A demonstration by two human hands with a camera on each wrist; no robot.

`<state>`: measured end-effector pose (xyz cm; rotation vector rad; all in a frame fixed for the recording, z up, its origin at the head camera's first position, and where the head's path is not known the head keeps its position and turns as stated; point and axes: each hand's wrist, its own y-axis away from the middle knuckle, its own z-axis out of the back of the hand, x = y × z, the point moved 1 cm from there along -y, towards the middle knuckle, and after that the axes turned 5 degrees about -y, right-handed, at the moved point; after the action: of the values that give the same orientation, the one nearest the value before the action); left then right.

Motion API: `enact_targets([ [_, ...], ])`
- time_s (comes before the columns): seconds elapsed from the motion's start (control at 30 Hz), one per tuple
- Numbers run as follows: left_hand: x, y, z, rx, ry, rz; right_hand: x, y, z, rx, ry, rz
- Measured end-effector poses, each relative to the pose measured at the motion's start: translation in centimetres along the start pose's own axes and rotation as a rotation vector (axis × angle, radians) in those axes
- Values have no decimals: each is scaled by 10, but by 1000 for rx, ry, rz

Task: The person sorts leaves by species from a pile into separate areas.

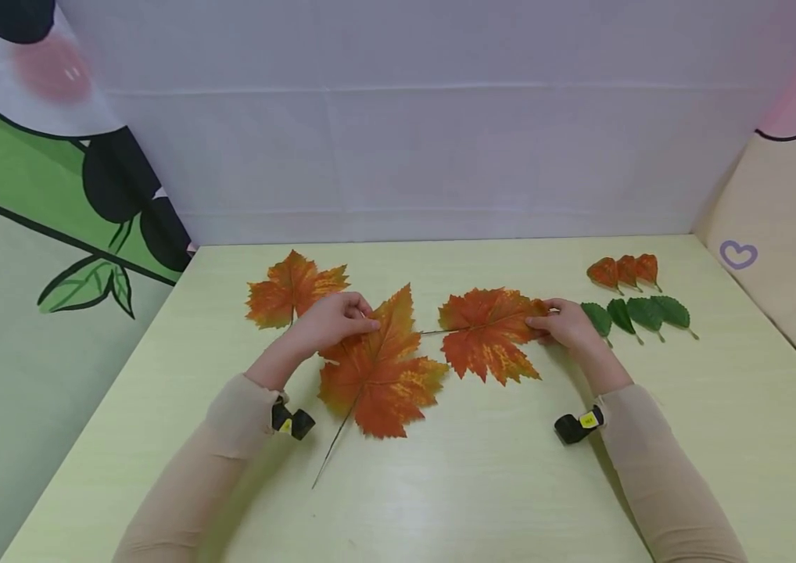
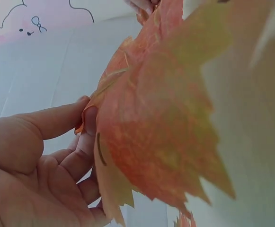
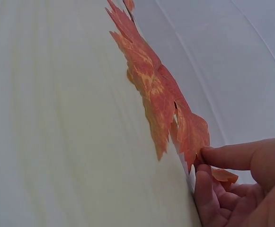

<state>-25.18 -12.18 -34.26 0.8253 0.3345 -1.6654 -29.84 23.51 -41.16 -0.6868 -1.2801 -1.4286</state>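
Note:
My left hand [image 1: 338, 322] pinches the edge of a large orange maple leaf [image 1: 384, 375] between thumb and finger; its thin stem points down toward the front of the table. In the left wrist view that leaf [image 2: 146, 109] fills the middle, with the thumb and fingers at its edge. My right hand [image 1: 567, 322] pinches the right edge of a second orange maple leaf [image 1: 485, 332], whose stem points left, partly behind the first leaf. The right wrist view shows this leaf [image 3: 161, 90] almost edge-on, low over the table. A third maple leaf [image 1: 292, 289] lies behind my left hand.
At the right back of the pale table [image 1: 482, 485] lie a row of small orange-red leaves [image 1: 626, 271] and, in front of them, several small green leaves [image 1: 644, 313]. A pale wall [image 1: 440, 156] stands behind the table. Cartoon-printed panels flank both sides.

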Motion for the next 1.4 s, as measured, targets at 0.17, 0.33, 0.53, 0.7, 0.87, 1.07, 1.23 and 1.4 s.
enact_targets([
  [0.17, 2, -13, 15, 2, 56, 34, 0, -1, 0, 4, 4, -3],
  [0.33, 4, -29, 28, -13, 168, 45, 0, 0, 1, 2, 6, 2],
  [0.53, -1, -46, 36, -77, 253, 97, 0, 0, 0, -2, 5, 3],
  [0.7, 0, -60, 40, -146, 286, 146, 0, 0, 0, -2, 7, -1],
  [0.87, 9, -78, 40, -173, 282, 177, 1, 0, 0, -5, 3, -7],
  [1.07, 17, -94, 38, -219, 294, 221, 1, 0, 0, -4, 10, -3],
  [1.23, 30, -105, 35, -270, 320, 250, 0, 0, 0, -5, 15, 1],
  [1.4, 37, -109, 32, -281, 314, 253, 0, -1, 0, -16, 28, 0],
])
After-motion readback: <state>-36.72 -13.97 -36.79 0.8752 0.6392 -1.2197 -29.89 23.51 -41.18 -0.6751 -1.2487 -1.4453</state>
